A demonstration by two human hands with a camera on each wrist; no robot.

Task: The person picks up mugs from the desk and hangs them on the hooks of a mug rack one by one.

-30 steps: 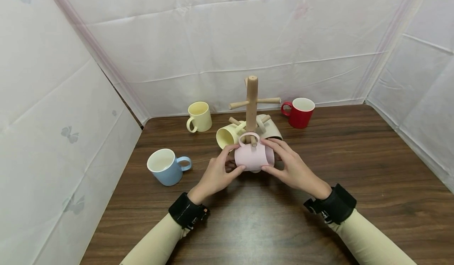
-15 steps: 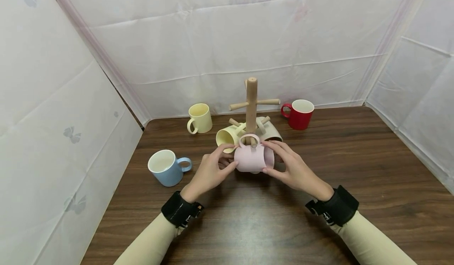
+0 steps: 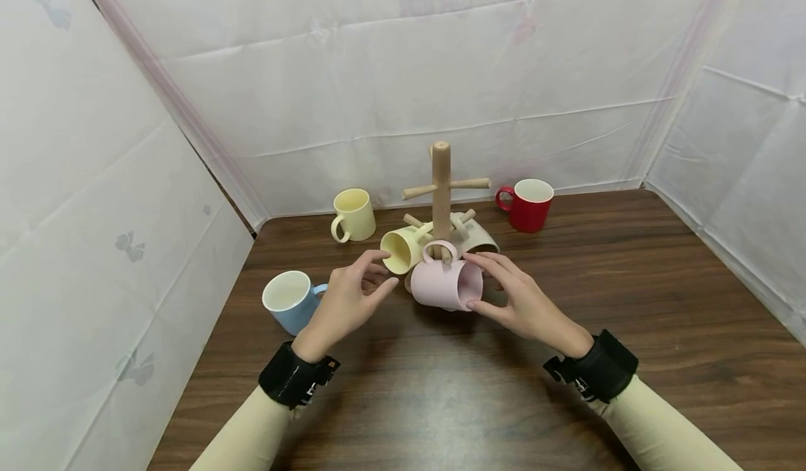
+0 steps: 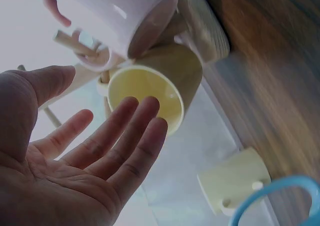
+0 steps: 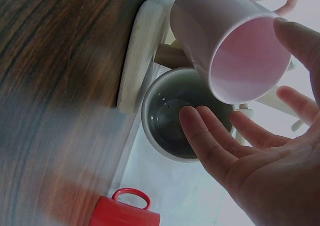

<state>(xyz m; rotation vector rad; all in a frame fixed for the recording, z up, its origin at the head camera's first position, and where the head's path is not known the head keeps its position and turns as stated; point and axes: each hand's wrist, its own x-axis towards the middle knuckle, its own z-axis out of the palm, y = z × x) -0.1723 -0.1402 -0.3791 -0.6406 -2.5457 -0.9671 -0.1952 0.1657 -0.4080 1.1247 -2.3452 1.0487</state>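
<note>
Probably glazed ceramic, the pink mug, on its side with its handle looped over a low front peg of the wooden rack, should handle as stiff, moderately light, slick and chippable, best held round its body while the peg fills the handle. The right hand has its fingers loosely spread about the mouth, thumb tip at the rim, without a visible clench, while the left hand is released, fingers relaxed beside the hanging yellow mug; no brand, label or writing is readable on any mug.
</note>
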